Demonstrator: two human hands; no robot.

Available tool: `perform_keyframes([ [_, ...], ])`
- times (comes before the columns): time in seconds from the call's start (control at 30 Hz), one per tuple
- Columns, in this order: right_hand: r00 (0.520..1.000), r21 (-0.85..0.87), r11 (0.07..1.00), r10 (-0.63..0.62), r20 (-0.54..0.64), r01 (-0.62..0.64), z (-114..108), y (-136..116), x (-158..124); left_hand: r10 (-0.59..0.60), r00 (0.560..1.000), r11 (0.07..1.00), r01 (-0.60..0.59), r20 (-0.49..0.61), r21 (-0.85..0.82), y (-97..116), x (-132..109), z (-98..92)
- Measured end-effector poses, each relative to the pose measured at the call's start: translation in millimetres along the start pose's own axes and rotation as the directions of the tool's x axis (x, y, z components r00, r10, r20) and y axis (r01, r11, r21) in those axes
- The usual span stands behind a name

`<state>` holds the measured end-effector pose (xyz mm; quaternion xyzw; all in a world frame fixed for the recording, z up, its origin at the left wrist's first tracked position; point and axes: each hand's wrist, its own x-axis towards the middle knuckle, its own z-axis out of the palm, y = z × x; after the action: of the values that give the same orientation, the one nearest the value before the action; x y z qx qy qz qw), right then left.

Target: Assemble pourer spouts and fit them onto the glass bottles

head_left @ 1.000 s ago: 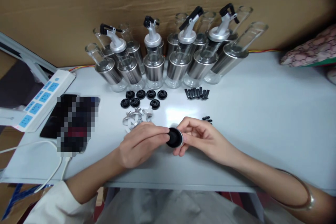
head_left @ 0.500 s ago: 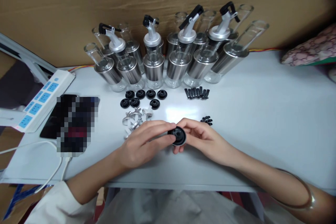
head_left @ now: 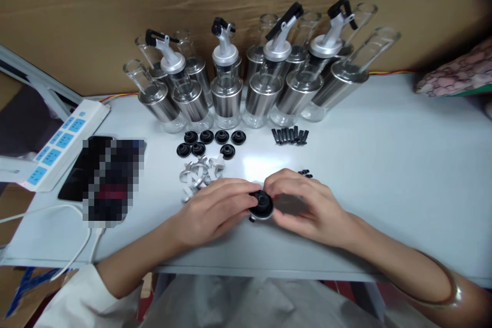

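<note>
Both hands meet low over the white table (head_left: 384,164) around one small round cap (head_left: 262,205), silver outside with a black insert. My left hand (head_left: 213,210) pinches its left side with thumb and fingers. My right hand (head_left: 307,205) curls over its right side, palm turned down. Just behind my left hand lie several silver metal caps (head_left: 196,177). A few tiny black parts (head_left: 305,172) peek out behind my right hand.
Several black rubber gaskets (head_left: 209,143) and a row of black plugs (head_left: 290,136) lie mid-table. Glass and steel dispenser bottles (head_left: 226,95) line the back, some with pour spouts. A power strip (head_left: 57,146), a phone (head_left: 103,174) and a white cable sit at left.
The cap has come down close to the table and tilted flatter. My right hand has rolled over it, palm down, and my left fingers have closed further around it.
</note>
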<state>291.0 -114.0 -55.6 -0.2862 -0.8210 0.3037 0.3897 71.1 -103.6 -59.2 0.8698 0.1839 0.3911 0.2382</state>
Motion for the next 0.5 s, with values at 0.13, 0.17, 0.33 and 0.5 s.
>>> perform_keyframes([
  [0.13, 1.000, -0.004, 1.000, 0.023, -0.004, -0.023, 0.0, -0.9, 0.6, -0.054, 0.999, 0.998, 0.054, 0.003, -0.044, 1.5, -0.9, 0.4],
  [0.17, 1.000, -0.008, 1.000, 0.025, -0.010, -0.025, 0.1, -1.0, 0.5, -0.095, 0.995, 0.991, 0.094, -0.008, -0.090, 2.4, -1.1, 1.1],
  [0.33, 0.999, -0.033, 0.999, 0.022, -0.033, -0.023, 0.8, -0.5, -1.1, -0.372, 0.928, 0.833, 0.342, 0.018, -0.436, 8.4, 1.3, 3.8],
  [0.5, 0.999, -0.033, 0.999, 0.020, -0.040, -0.021, 0.0, -1.9, -2.1, -0.328, 0.944, 0.882, 0.292, -0.036, -0.371, 9.0, 3.9, 1.9],
])
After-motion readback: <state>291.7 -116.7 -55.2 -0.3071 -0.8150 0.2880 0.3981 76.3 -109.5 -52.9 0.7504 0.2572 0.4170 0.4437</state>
